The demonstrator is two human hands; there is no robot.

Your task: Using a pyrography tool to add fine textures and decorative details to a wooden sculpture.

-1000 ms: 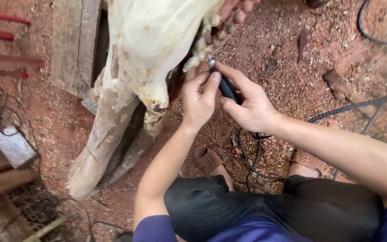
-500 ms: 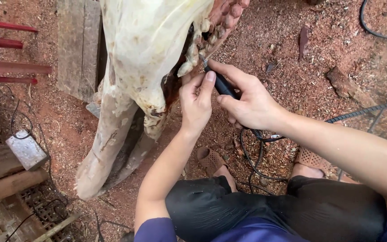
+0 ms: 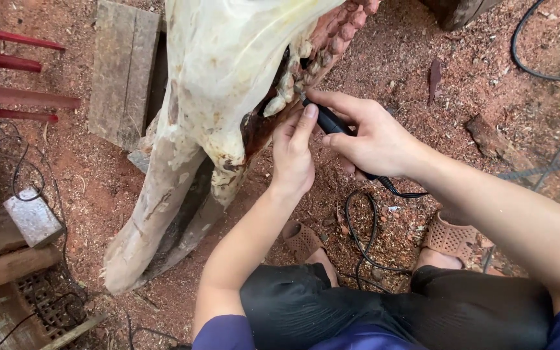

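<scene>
Pale carved trunk [image 3: 228,78] leans over the sawdust ground [image 3: 487,65]; the carved toothed edge is at its right side. My right hand [image 3: 377,139] is wrapped around the black corded rotary tool [image 3: 332,123], tip at that edge, and my left hand [image 3: 293,155] is half-curled, index finger steadying the tool. Risk: the bit may skip on uneven grain and nick my left fingertip or gouge the carving, and the slack cord [image 3: 364,240] by my feet could snag.

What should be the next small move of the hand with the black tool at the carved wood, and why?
Probably a short pass of the tip along the carved notches. The right hand grips the black corded tool like a pen, its tip at the toothed edge of the pale wood carving. The left hand steadies it, forefinger on the tool, so the hold looks set for fine work.
</scene>
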